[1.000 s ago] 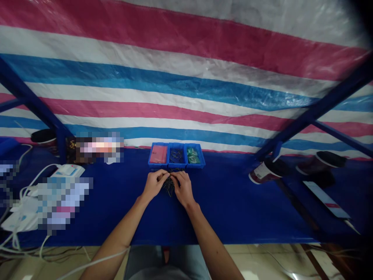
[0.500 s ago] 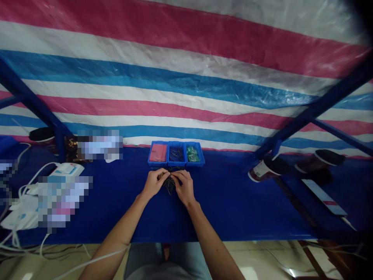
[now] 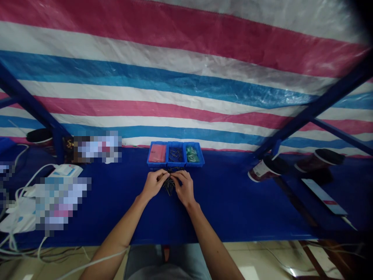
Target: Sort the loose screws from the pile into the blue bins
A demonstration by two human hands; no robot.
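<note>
A loose pile of thin dark pieces, which look like screws [image 3: 169, 188], lies on the blue tabletop. Over it my left hand [image 3: 155, 182] has thumb and fingers pinched together. From the other side my right hand [image 3: 183, 184] pinches too, its fingertips nearly meeting those of the left. Whatever sits between the fingertips is too small to make out. Just beyond stand three blue bins side by side: the left bin [image 3: 157, 165] holds a pink packet [image 3: 157, 153], the middle bin [image 3: 176, 165] more dark pieces, the right bin [image 3: 195, 164] small green packets [image 3: 192, 154].
At the left lie a white power strip [image 3: 68, 170] and tangled white cables [image 3: 11, 237]. Dark lidded cups [image 3: 264, 169] and a phone [image 3: 323, 196] are at the right. Blue metal frame bars [image 3: 303, 109] flank the table [image 3: 233, 206], before a striped plastic sheet [image 3: 186, 93].
Both hands stay over the pile with almost no movement. The view has shifted very slightly.
</note>
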